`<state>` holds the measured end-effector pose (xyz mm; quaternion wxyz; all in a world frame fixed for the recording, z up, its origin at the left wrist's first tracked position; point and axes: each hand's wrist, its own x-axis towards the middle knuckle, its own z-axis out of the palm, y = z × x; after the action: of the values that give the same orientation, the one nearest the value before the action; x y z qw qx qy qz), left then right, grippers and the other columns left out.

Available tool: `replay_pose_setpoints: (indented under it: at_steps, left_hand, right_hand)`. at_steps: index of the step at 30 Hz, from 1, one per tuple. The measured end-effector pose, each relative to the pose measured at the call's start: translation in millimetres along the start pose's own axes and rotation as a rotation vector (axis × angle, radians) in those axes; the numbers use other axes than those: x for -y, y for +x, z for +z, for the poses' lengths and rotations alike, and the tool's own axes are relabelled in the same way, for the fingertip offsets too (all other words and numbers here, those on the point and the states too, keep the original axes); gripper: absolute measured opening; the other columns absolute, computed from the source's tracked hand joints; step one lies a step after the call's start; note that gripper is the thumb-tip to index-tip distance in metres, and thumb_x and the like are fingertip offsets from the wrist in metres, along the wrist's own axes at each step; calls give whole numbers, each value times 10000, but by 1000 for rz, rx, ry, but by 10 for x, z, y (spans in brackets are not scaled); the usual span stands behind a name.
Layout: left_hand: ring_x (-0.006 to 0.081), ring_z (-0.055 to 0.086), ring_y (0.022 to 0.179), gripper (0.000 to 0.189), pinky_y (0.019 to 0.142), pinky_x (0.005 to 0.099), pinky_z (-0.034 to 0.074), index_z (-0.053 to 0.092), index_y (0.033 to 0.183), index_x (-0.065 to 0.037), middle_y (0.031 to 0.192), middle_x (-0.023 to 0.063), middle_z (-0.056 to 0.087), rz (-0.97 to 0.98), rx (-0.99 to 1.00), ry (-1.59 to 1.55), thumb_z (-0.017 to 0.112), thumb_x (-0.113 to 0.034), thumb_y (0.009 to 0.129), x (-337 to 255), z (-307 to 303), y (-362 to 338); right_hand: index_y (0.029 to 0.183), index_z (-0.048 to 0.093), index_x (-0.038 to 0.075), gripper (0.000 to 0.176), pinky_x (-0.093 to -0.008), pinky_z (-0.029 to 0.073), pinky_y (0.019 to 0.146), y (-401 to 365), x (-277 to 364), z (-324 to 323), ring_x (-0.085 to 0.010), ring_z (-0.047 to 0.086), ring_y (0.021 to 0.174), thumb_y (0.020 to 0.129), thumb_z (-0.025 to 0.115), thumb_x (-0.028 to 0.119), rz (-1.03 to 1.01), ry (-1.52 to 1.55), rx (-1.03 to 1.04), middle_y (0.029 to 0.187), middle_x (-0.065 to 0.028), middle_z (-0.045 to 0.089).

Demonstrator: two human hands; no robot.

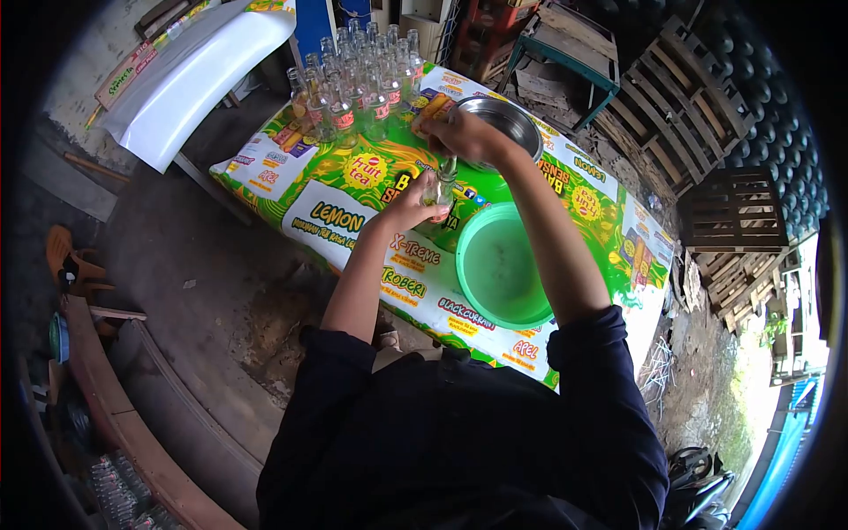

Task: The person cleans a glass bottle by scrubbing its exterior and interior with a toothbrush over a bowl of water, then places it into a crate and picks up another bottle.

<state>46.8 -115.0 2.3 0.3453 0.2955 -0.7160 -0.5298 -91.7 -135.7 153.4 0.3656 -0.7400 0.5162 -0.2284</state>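
My left hand (413,205) is wrapped round a clear glass bottle (441,187) with a reddish label, held upright over the table. Just above the bottle's mouth is my right hand (468,137), slightly blurred, its fingers curled together; whatever they grip is hidden. Close to my right forearm stands a green plastic basin (466,276) with cloudy liquid in it. Behind my right hand, a round metal basin (521,122) is partly covered by the hand and wrist. Several similar clear bottles (353,88) with red labels stand grouped at the table's far left.
A bright printed drink-brand cloth covers the table (353,212). Beyond it are a green-framed stand (565,44) and wooden pallets (680,97), with many stacked bottles (768,106) along the right wall. A white-covered surface (203,79) lies left, and a brown bench (141,424) lower left.
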Motion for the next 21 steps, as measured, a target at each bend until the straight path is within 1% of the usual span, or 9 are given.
replay_pose_setpoints:
  at_steps: [3, 9, 12, 14, 16, 18, 19, 20, 21]
  left_hand:
    - [170, 484, 983, 418, 864, 310, 376, 387, 1067, -44, 995, 71, 503, -39, 32, 0, 652, -130, 756, 19, -57, 13]
    - [165, 500, 967, 451, 896, 317, 367, 386, 1110, -28, 1048, 82, 508, -145, 116, 43, 643, -148, 760, -177, -74, -10]
    - [157, 515, 911, 438, 855, 312, 393, 372, 1094, -33, 990, 69, 518, -63, 29, 130, 637, -135, 761, -54, -63, 1]
    - [161, 514, 919, 438, 849, 314, 398, 369, 1104, -33, 994, 71, 524, -53, 70, 128, 627, -127, 763, -7, -84, 22]
    - [167, 513, 922, 430, 848, 317, 400, 372, 1111, -34, 991, 74, 530, -84, 98, 95, 613, -115, 763, -49, -64, 25]
    - [176, 512, 922, 416, 851, 322, 397, 381, 1113, -36, 981, 77, 537, -160, 109, 34, 592, -100, 761, -135, -27, 18]
    - [179, 526, 914, 395, 827, 314, 411, 400, 1090, -31, 961, 83, 553, -221, 65, -134, 580, -110, 747, -95, 4, 39]
    - [186, 539, 888, 394, 805, 314, 420, 404, 1080, -29, 945, 89, 560, -140, -34, -32, 582, -123, 742, 62, 66, 55]
    - [193, 553, 861, 394, 782, 314, 430, 408, 1070, -26, 928, 95, 567, -57, -132, 73, 585, -136, 736, 86, 130, 58]
  right_hand:
    - [690, 627, -24, 525, -320, 455, 636, -22, 325, -243, -203, 577, 601, 890, 405, 409, 86, -56, -35, 635, -119, 604]
    - [643, 614, 4, 500, -319, 450, 616, 16, 53, -64, -181, 563, 567, 884, 427, 400, 24, -112, 9, 584, -88, 585]
    - [600, 599, 17, 494, -307, 433, 579, -160, 355, -297, -155, 526, 538, 856, 474, 421, 11, -54, -48, 562, -73, 567]
    - [589, 592, 17, 499, -305, 427, 570, -210, 377, -319, -146, 514, 529, 841, 495, 438, 12, -58, -93, 561, -67, 564]
    - [572, 586, 20, 487, -309, 440, 578, -122, 40, -100, -156, 545, 547, 832, 510, 425, -28, -80, -41, 579, -70, 582]
    - [673, 610, 10, 391, -313, 459, 606, -137, 48, -119, -164, 576, 574, 842, 502, 346, -95, -169, -21, 622, -73, 606]
    - [765, 607, 8, 320, -311, 468, 597, -158, 136, -211, -167, 586, 576, 843, 489, 295, -149, -121, 0, 646, -79, 614]
    - [857, 604, 5, 271, -308, 477, 587, -189, 237, -333, -170, 596, 579, 843, 476, 244, -199, -68, 21, 669, -85, 623]
    - [983, 558, 21, 225, -270, 452, 486, -311, 472, -436, -108, 556, 526, 848, 519, 196, -75, -91, 43, 620, -57, 584]
